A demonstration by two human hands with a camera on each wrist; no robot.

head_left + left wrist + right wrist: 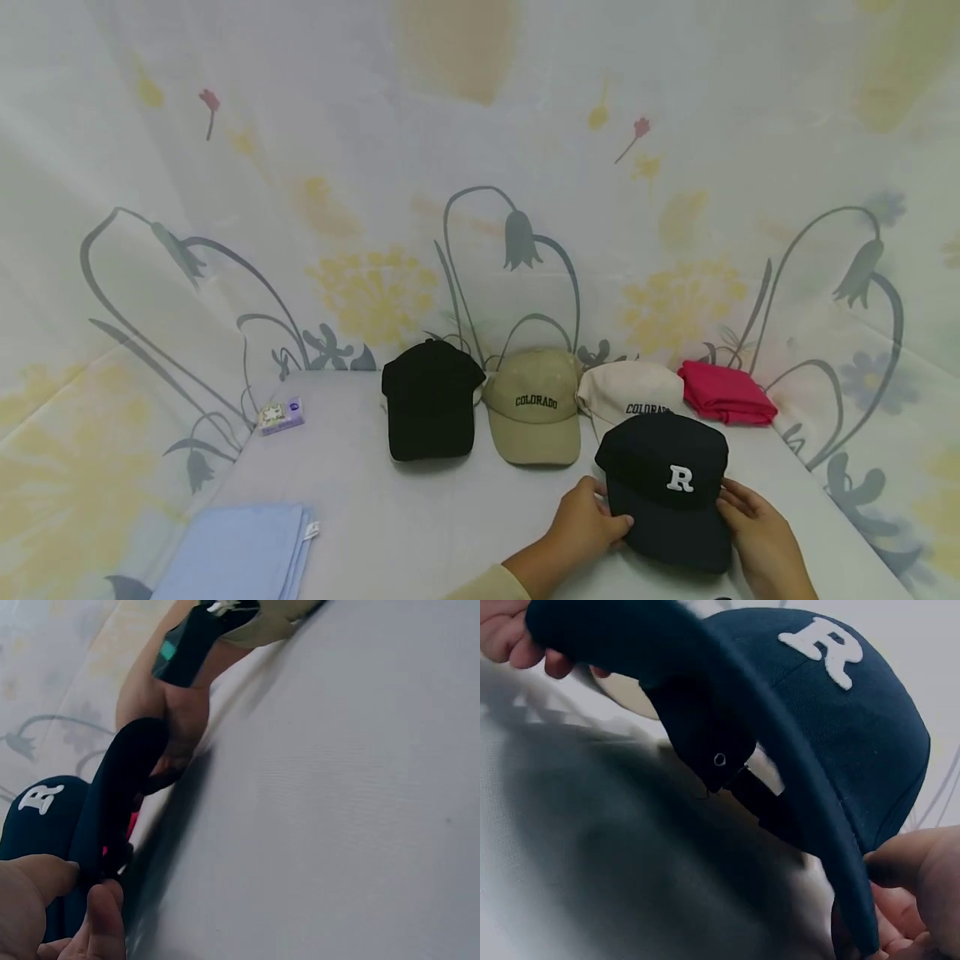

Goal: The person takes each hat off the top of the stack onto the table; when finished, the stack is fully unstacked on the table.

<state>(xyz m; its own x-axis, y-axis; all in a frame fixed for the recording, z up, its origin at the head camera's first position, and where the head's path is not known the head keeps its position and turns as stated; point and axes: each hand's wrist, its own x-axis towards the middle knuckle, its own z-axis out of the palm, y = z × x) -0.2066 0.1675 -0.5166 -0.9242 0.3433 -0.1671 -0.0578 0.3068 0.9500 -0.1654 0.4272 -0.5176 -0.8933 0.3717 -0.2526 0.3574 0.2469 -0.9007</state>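
Currently, both hands hold the navy cap (670, 492), which bears a white letter R on its front panel. The left hand (585, 521) grips the left edge of the brim, thumb on top and fingers curled beneath it. The right hand (753, 521) grips the opposite edge of the brim in the same manner. In the right wrist view the brim is lifted off the table (420, 517) surface, with the cap's underside and a snap fastener visible; whether the crown rests on the table cannot be determined.

Positions relative to the navy cap:
- The cream cap (626, 396) lies directly behind it, partly covered by its crown; the lettering on the cream cap is cut off.
- The tan cap (534, 408), lettered COLORADO, lies behind and to the left.
- The black cap (429, 400) lies further left, beyond the tan cap.
- The folded red cloth (726, 393) lies behind and to the right.
- The folded light blue cloth (240, 550) lies far to the left, at the near table edge.
- A small packet (281, 415) lies far left, near the backdrop.
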